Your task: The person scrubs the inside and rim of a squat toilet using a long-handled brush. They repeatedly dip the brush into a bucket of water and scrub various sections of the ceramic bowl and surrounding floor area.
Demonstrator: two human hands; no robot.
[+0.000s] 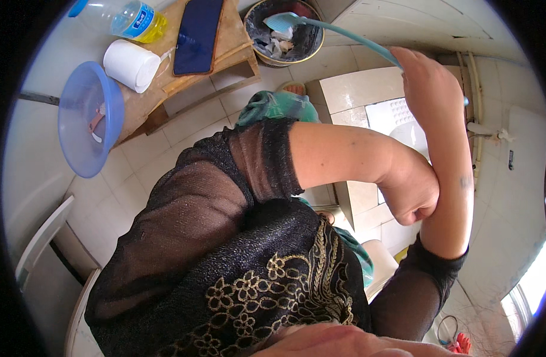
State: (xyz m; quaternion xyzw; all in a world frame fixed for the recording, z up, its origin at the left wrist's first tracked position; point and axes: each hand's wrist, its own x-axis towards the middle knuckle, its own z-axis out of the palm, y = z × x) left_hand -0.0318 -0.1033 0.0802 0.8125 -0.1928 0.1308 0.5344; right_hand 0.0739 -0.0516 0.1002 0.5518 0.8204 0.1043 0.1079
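Note:
My right hand point(433, 89) grips the long handle of a light-blue brush point(353, 35). The brush's ribbed head hangs over a round waste bin point(320, 44) at the top, in which crumpled paper lies on a dark liner. A short end of the handle shows beyond the wrist. Curled into a fist, my left hand point(409, 198) rests against or just in front of my right forearm; nothing shows in it, though its palm side is hidden. Beneath the arms lies a white squat toilet point(400, 111) with raised foot treads, partly covered by them.
The toilet sits in a raised tiled step point(344, 89). A wooden table point(161, 85) carries a smartphone point(199, 35), a white paper roll point(130, 64) and a bottle of yellow liquid point(141, 22). A blue plastic basin point(88, 120) is beside it. Pipes point(478, 98) run along the right wall.

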